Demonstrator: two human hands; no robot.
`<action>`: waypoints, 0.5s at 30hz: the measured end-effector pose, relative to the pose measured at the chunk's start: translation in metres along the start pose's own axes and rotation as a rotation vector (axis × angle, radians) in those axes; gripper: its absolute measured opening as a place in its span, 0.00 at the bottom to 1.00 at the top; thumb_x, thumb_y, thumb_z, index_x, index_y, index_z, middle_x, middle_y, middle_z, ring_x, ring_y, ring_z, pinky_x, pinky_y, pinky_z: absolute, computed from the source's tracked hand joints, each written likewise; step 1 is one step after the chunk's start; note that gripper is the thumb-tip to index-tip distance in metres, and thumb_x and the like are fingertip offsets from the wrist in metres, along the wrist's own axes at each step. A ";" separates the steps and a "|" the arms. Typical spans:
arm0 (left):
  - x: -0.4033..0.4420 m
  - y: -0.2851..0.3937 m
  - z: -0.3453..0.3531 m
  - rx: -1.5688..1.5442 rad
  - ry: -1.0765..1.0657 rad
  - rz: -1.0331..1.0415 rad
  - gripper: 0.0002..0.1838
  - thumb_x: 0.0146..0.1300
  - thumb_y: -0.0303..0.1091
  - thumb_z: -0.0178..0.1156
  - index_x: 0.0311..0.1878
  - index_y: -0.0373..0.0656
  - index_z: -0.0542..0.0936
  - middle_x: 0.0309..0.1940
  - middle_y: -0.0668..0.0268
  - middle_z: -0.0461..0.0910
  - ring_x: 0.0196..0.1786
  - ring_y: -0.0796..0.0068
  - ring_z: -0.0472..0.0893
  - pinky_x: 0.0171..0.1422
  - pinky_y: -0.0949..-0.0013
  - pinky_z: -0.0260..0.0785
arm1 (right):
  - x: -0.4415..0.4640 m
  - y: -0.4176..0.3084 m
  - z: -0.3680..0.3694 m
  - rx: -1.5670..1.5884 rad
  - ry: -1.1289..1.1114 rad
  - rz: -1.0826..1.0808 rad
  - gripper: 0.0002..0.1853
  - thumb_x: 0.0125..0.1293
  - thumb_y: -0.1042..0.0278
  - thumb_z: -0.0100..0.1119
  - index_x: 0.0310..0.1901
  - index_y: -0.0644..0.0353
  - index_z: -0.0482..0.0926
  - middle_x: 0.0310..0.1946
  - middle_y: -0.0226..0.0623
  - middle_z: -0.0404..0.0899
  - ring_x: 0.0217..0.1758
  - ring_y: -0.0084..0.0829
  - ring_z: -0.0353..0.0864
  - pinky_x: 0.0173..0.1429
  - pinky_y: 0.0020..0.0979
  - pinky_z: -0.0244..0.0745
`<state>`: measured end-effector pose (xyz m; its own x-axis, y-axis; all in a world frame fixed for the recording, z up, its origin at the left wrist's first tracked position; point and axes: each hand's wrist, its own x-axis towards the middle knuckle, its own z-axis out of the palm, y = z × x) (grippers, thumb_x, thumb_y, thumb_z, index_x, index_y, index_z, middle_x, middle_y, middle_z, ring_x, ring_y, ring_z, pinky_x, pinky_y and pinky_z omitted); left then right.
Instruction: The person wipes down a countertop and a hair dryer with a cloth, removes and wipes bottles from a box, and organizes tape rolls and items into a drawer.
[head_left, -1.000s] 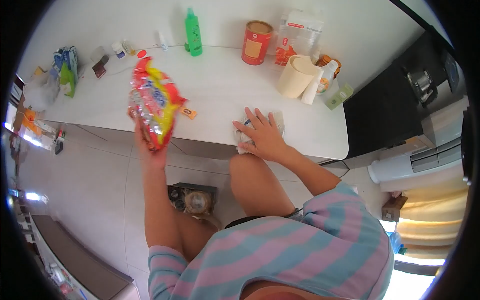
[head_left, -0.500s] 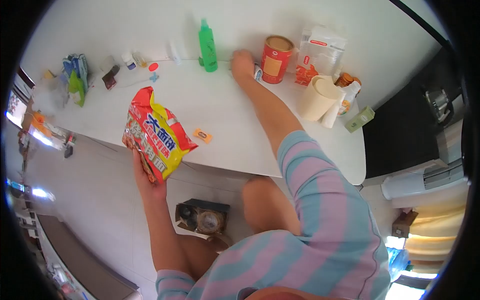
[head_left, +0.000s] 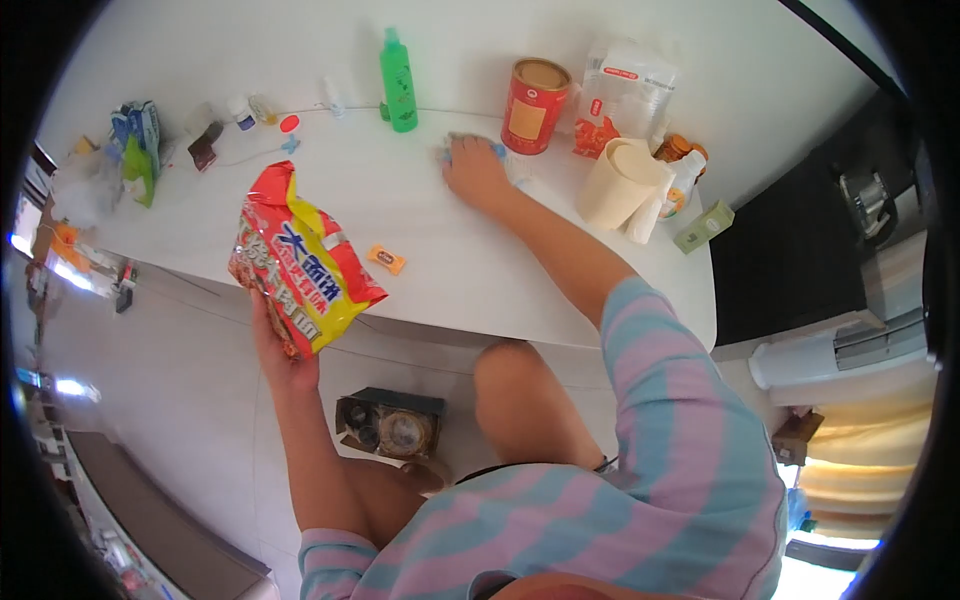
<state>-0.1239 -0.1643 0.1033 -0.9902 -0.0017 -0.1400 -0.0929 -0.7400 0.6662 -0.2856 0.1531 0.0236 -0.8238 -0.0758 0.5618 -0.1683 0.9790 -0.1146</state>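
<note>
My left hand grips a red and yellow packet of instant noodles by its lower left edge, holding it up over the front edge of the white table. On the tabletop my right hand presses down on a bluish-grey cloth; most of the cloth is hidden under the fingers. Behind that hand stand a green spray bottle on the left and a red tin on the right. A small orange wrapped sweet lies to the right of the packet.
At the right end are a paper roll, a clear plastic bag, a white bottle and a green box. Small bottles and bags stand at the left. An open box lies on the floor.
My right hand has slid with the cloth from near the wall toward me across the tabletop. The noodle packet stays in my left hand. The whole view has shifted slightly.
</note>
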 end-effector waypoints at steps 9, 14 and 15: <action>0.000 -0.005 0.002 -0.035 0.014 0.016 0.25 0.67 0.46 0.49 0.63 0.45 0.62 0.58 0.63 0.71 0.58 0.69 0.72 0.61 0.62 0.66 | 0.066 0.015 0.036 -0.176 -0.286 0.143 0.16 0.63 0.63 0.44 0.40 0.65 0.80 0.43 0.49 0.75 0.48 0.46 0.74 0.51 0.42 0.70; 0.015 -0.009 0.003 -0.027 -0.021 0.012 0.25 0.67 0.46 0.49 0.63 0.45 0.63 0.57 0.64 0.71 0.58 0.70 0.72 0.61 0.62 0.66 | 0.059 0.013 0.004 -0.099 -0.306 0.236 0.18 0.64 0.63 0.43 0.40 0.68 0.79 0.44 0.50 0.74 0.49 0.47 0.73 0.53 0.43 0.68; 0.017 -0.012 -0.003 -0.017 0.021 -0.025 0.25 0.67 0.46 0.50 0.63 0.45 0.63 0.57 0.64 0.71 0.58 0.70 0.72 0.61 0.62 0.66 | 0.063 0.015 0.015 -0.107 -0.256 0.264 0.18 0.64 0.63 0.43 0.39 0.68 0.79 0.43 0.51 0.74 0.48 0.47 0.74 0.52 0.43 0.69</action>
<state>-0.1393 -0.1570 0.0908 -0.9851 0.0024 -0.1717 -0.1151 -0.7513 0.6499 -0.3480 0.1598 0.0455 -0.9420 0.1499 0.3002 0.1140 0.9844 -0.1339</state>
